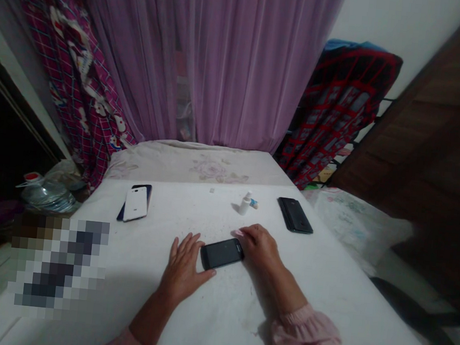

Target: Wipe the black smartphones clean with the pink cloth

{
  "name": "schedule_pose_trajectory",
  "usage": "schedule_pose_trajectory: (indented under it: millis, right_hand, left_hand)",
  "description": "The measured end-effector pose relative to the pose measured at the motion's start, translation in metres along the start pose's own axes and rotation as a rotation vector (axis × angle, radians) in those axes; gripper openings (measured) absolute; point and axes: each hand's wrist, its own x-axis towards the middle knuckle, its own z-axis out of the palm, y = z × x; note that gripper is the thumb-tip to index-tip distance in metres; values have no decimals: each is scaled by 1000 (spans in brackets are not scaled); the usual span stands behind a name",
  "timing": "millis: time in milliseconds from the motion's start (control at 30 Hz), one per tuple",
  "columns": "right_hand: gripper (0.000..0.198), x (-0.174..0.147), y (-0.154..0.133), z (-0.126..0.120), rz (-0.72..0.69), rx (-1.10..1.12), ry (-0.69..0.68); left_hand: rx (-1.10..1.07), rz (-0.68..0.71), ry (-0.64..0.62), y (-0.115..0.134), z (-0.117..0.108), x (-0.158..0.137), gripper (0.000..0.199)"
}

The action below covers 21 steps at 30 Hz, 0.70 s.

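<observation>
A black smartphone (222, 253) lies on the white-covered table, its dark screen facing up. My left hand (183, 274) holds the phone's left end between thumb and index finger, the other fingers spread beside it. At the phone's right end is my right hand (262, 247), its fingers pinched on a small pale pink piece (239, 232) that looks like cloth or tissue. Beyond the phone stands a small white spray bottle (245, 204), with a little blue-and-white item (254, 203) next to it.
To the left, a white phone (136, 204) rests over a dark blue one (121, 212). Dark phones (296, 216) are stacked on the right. A blurred-out patch (58, 264) covers the table's left edge. Purple curtains (241, 59) hang behind; a water bottle (49, 193) stands left.
</observation>
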Motion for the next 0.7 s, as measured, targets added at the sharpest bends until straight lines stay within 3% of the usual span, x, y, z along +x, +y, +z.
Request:
schedule_pose_trajectory:
  millis: [267,533,600,700]
  right_hand:
    - [25,16,-7,13,-142,71,-185]
    - [26,23,-63,21,-469,-78,-298]
    - [26,24,-60,22,-510,-62,-287]
    - [26,24,-32,15,-523,-14,-264]
  left_hand:
    - [-22,27,21,-4,3,0,47]
    - [18,38,26,3,1,1,49]
    - [22,40,34,4,0,1,48]
    - [28,38,27,4,-1,1,47]
